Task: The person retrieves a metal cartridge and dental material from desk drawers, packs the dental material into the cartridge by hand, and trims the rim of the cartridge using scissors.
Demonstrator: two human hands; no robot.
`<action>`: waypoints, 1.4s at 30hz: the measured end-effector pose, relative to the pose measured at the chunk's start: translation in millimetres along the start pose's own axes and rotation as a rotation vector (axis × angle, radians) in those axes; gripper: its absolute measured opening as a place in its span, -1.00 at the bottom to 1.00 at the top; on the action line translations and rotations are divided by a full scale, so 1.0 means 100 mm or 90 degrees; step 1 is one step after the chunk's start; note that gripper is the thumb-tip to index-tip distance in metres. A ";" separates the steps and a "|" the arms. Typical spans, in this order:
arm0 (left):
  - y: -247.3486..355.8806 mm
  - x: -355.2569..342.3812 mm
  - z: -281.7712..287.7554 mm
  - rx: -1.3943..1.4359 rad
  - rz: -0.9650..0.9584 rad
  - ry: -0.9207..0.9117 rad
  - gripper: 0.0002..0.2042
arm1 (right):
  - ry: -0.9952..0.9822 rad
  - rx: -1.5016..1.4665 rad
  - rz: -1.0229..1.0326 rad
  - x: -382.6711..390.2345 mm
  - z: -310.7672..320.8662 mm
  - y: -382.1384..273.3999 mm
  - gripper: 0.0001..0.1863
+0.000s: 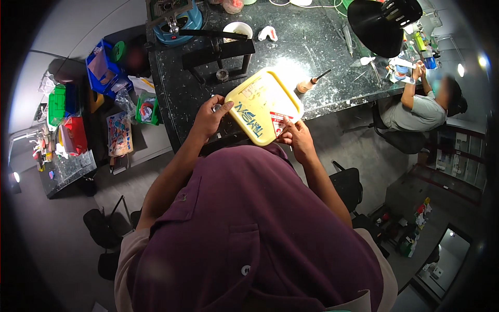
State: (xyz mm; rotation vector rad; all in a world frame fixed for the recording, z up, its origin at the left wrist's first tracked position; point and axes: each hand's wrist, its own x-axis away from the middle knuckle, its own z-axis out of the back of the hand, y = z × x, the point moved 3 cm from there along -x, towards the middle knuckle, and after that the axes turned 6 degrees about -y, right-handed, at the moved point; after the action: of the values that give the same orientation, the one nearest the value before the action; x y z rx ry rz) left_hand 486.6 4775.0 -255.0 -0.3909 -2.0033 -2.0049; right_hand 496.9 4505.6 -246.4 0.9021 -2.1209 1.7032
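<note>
Pinches the yellow container (262,101) at left with the left hand (209,118)! Pinches its near right edge with the right hand (298,137)!

Dark, white-flecked bench (325,57) spans the top of a workrm, lit by a blk lamp (377,31) at upper rt; gray floor (330,132) below, w/ blk chairs (101,229) at lower lt & rt of ctr; pale wall (101,21) upper lt; sm. side table (71,174) far lt; shelved cabinet (457,162) far rt; small bright lights (461,70) nr rt edge; lower rt, a bright, dark-framed opening (444,255), window or door unclear.
</note>
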 end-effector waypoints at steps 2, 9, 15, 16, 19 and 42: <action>0.03 -0.03 0.02 0.000 0.010 0.002 -0.75 | 0.007 0.030 0.028 -0.01 0.01 -0.01 -0.66; 0.00 -0.04 0.08 -0.086 0.011 -0.018 -0.67 | 0.086 0.019 0.035 -0.12 0.09 0.07 -0.77; 0.11 0.43 -0.02 -0.059 0.053 -0.214 -0.65 | -0.091 -0.001 0.154 0.18 0.28 -0.16 -0.60; 0.15 0.55 0.01 -0.046 0.011 -0.205 -0.66 | -0.114 0.009 0.137 0.15 0.29 -0.20 -0.60; 0.08 0.88 0.13 -0.003 -0.047 -0.176 -0.64 | -0.153 0.083 0.054 0.07 0.22 -0.24 -0.59; -3.14 2.42 2.10 0.479 0.044 0.629 -0.83 | -0.660 0.598 -0.083 -0.04 -2.37 0.39 -0.56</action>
State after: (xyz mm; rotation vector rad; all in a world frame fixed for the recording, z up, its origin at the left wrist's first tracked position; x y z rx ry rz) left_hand 142.0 4983.0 -452.8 0.5743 -1.7840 -0.9117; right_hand 436.8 4735.7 -215.4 2.5469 -1.4411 2.4929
